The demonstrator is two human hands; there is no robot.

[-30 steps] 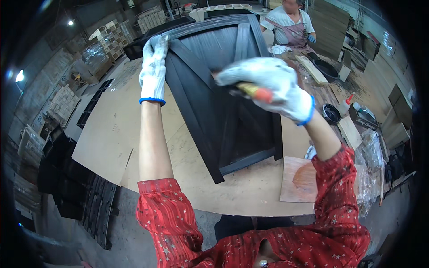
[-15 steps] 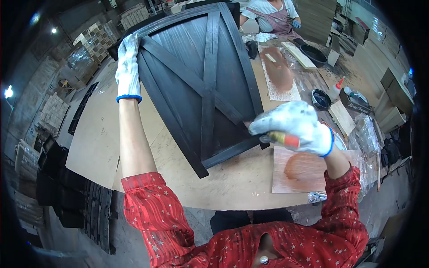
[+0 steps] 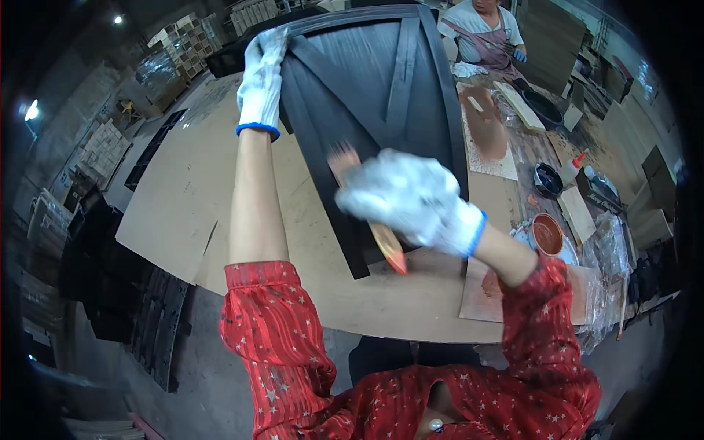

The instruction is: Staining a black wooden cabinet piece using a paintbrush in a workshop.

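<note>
A dark-stained wooden panel [image 3: 359, 66] with a raised frame and slanting slats stands tilted up on the table before me. My left hand [image 3: 264, 70], in a white glove with a blue cuff, grips its upper left corner. In my right hand [image 3: 407, 194], gloved alike and smeared by motion, is a paintbrush [image 3: 387, 246] with a pale wooden handle and a red end. The brush's bristle end lies over the panel's left side; I cannot tell whether it touches. My right hand covers the panel's lower middle.
The brown worktable [image 3: 198, 191] spreads around the panel. To the right are a bowl of reddish-brown stain [image 3: 546, 233], a black cup [image 3: 548, 180], a glue bottle [image 3: 572, 167], stained boards [image 3: 488, 136] and plastic wrap [image 3: 605, 249]. Another person [image 3: 484, 37] is beyond the table.
The brush has moved left from the panel's lower right side to its left side. The view has shifted, so the panel sits farther right. My left hand still holds the same corner.
</note>
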